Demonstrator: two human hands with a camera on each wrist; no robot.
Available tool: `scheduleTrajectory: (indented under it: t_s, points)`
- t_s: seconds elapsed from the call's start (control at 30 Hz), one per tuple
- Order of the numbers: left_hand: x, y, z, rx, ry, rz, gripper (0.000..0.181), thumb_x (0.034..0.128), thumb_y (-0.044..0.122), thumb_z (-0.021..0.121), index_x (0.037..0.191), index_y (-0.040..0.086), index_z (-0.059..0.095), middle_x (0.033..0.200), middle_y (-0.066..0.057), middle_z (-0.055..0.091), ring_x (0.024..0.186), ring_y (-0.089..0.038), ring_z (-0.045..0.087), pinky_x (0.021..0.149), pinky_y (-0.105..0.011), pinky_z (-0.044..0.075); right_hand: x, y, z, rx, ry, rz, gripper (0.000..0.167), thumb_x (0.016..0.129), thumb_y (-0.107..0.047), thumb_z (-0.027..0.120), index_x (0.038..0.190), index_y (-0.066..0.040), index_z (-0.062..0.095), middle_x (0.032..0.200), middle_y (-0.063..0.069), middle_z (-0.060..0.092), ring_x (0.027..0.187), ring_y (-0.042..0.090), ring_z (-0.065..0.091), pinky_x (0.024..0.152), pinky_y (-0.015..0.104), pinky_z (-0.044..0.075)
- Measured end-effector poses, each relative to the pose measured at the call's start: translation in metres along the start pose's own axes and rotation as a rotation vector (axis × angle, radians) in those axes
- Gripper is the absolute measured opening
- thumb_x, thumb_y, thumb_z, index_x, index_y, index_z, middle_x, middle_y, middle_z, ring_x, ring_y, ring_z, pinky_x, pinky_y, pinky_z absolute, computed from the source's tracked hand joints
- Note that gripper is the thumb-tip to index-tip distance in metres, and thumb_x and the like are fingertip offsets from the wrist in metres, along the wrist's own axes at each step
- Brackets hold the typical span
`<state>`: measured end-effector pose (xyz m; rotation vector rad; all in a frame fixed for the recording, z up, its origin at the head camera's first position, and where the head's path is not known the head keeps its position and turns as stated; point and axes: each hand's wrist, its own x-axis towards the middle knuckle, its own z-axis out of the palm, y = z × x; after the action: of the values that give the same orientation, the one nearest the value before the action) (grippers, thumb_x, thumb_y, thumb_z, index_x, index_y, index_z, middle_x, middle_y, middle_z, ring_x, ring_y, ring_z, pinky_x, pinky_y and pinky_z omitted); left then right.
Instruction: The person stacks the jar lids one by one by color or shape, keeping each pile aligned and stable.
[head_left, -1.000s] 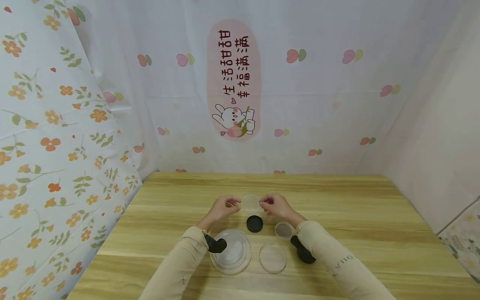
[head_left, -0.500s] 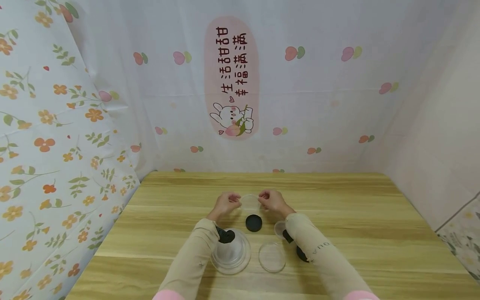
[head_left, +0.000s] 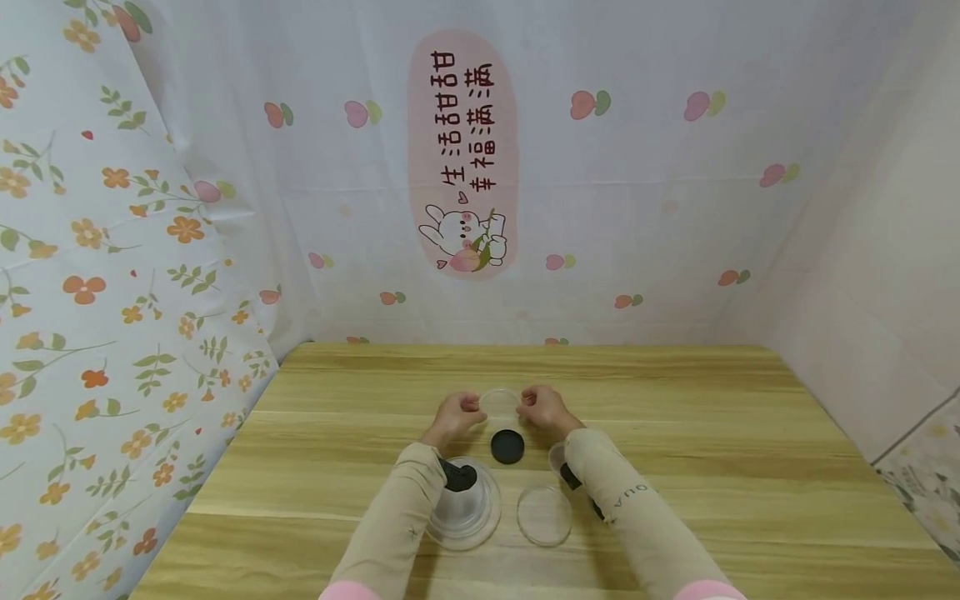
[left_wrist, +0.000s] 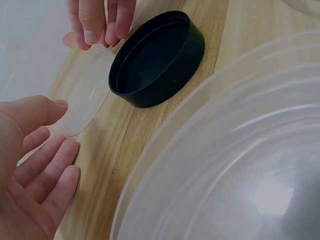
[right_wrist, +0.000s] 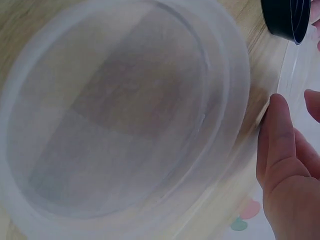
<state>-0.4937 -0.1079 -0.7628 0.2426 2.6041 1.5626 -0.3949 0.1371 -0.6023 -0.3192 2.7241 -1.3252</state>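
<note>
Two hands, both in view, are at work on one thin clear disc (head_left: 499, 403) at the far end of a group of round pieces on the wooden table (head_left: 675, 400). The disc sits between the hands and appears to lie on the wood; whether it is flush all round cannot be told.

Step in hand, as judged: placing or squaring up the disc behind the black cap (head_left: 507, 447). The next move would call for light, even fingertip contact on both sides, then a straight withdrawal that does not drag the disc or knock the cap.

Left hand (head_left: 457, 415): thumb and fingers well parted, fingers nearly straight, tips at the disc's left edge. No pinch is seen.

Right hand (head_left: 545, 407): thumb apart from the fingers, fingers extended and slightly bent, tips at the disc's right edge. No clamp is seen; how hard either hand presses cannot be told.

Surroundings: the cap lies hollow side up, just nearer the person than the disc and apart from both hands. A large clear dish (head_left: 492, 521) lies by the left forearm, a flat clear lid (head_left: 544, 515) between the forearms, and a frosted lid (head_left: 557, 460) partly hidden by the right sleeve (head_left: 630, 500)
</note>
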Motion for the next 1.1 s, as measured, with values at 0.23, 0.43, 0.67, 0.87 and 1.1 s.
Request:
scheduleTrajectory:
  t_s: [0.23,0.43,0.67,0.87,1.1]
  points:
    - [-0.051,0.073,-0.012,-0.040,0.018,-0.072,0.056,0.0643,0.033,0.078,0.113,0.016,0.056,0.094,0.002,0.059,0.087,-0.014,0.056,0.062,-0.029,0.050,0.010,0.018,0.007,-0.029,0.006,-0.040,0.046,0.077,-0.029,0.067,0.108,0.004,0.057,0.083,0.003,0.057,0.069,0.012,0.054,0.053,0.024,0.046]
    - [-0.092,0.129,-0.030,-0.046,-0.005,0.043,0.047,0.0743,0.021,0.071,0.114,0.002,0.055,0.089,-0.008,0.059,0.079,-0.018,0.056,0.057,-0.029,0.047,-0.057,-0.095,-0.029,0.015,-0.034,0.064,0.036,0.081,-0.007,0.061,0.111,0.012,0.053,0.083,0.012,0.057,0.070,0.019,0.053,0.059,0.026,0.046]
    - [-0.098,0.138,-0.037,-0.056,-0.036,0.037,0.049,0.0743,0.024,0.071,0.117,0.006,0.056,0.088,-0.005,0.061,0.081,-0.017,0.057,0.060,-0.029,0.048,-0.103,-0.168,-0.053,0.005,-0.034,0.074,0.032,0.085,-0.001,0.054,0.112,0.015,0.050,0.089,0.019,0.056,0.076,0.022,0.052,0.058,0.018,0.041]
    - [-0.097,0.131,-0.039,-0.016,-0.027,0.108,0.044,0.0732,0.029,0.072,0.112,0.010,0.060,0.083,0.002,0.062,0.076,-0.010,0.057,0.059,-0.022,0.046,-0.060,-0.099,-0.031,-0.019,-0.037,-0.015,0.030,0.082,-0.010,0.061,0.108,0.004,0.059,0.083,0.008,0.058,0.073,0.017,0.052,0.063,0.027,0.046]
    - [-0.085,0.110,-0.040,-0.005,0.033,0.117,0.039,0.0722,0.030,0.072,0.107,0.015,0.065,0.083,0.001,0.064,0.075,-0.011,0.059,0.058,-0.023,0.047,-0.058,-0.103,-0.030,0.003,-0.010,0.002,0.031,0.079,-0.007,0.061,0.108,0.006,0.058,0.084,0.009,0.058,0.072,0.018,0.052,0.059,0.028,0.045]
